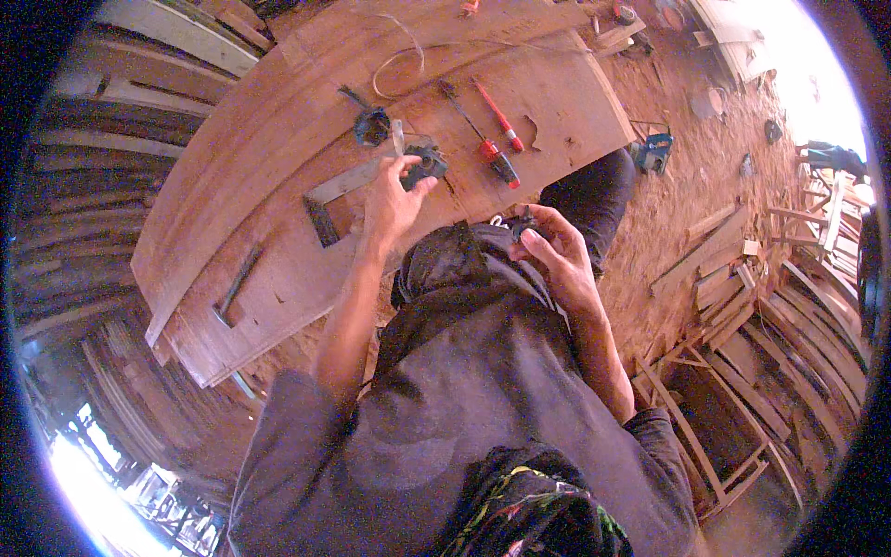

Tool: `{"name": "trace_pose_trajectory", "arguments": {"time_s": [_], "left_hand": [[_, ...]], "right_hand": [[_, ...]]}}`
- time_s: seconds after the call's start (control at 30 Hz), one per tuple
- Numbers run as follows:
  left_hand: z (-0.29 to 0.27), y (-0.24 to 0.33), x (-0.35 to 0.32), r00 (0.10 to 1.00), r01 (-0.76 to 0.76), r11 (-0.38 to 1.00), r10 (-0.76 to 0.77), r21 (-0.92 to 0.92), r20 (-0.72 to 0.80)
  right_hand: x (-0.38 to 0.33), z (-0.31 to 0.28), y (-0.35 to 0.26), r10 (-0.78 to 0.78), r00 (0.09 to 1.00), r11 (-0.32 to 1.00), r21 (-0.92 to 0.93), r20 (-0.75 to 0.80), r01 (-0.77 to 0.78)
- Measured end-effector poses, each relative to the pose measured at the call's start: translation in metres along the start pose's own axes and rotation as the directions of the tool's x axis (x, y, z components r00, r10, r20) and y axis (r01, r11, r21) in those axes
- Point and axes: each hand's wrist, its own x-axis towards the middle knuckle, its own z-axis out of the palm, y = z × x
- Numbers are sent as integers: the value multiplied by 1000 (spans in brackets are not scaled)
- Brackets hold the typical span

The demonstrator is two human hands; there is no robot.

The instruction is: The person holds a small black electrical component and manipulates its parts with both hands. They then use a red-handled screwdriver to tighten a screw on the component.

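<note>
Wooden board (pixel 577 104) ahead; left grip (pixel 397 197) pinches blocky dark tool (pixel 427 161), right grip (pixel 561 252) dark piece (pixel 523 226).

Matt wooden board (pixel 568 100), cloth shirt (pixel 510 371)

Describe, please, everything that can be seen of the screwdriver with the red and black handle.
The screwdriver has a long, thin, dark, metal-looking shaft and a thicker, plastic-looking handle, black in the middle and red near both ends. It lies on the wooden board, slanting: the shaft points to the upper left of the picture, the handle end to the lower right. The shape of the tip is too blurred to tell. Neither hand touches it. A slim red tool lies apart on its right.
</note>
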Motion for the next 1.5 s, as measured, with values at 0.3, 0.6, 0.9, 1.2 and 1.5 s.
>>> {"name": "trace_pose_trajectory", "arguments": {"time_s": [0.3,0.6,0.9,1.2,1.5], "left_hand": [[30,-11,57,971,-236,950,237,204,17],[38,-16,76,943,-327,899,289,290,167],[34,-6,72,925,-359,881,291,307,245],[37,5,74,940,-317,889,246,331,237],[47,9,68,962,-263,857,196,443,192]], "right_hand": [[21,-10,5,-37,997,999,-42,-60,35],[96,-25,59,81,982,995,-39,-170,-89],[142,-19,97,187,969,948,289,-160,-135],[168,3,104,101,967,977,205,-234,-53],[175,14,121,-61,950,998,-31,-307,54]]}}
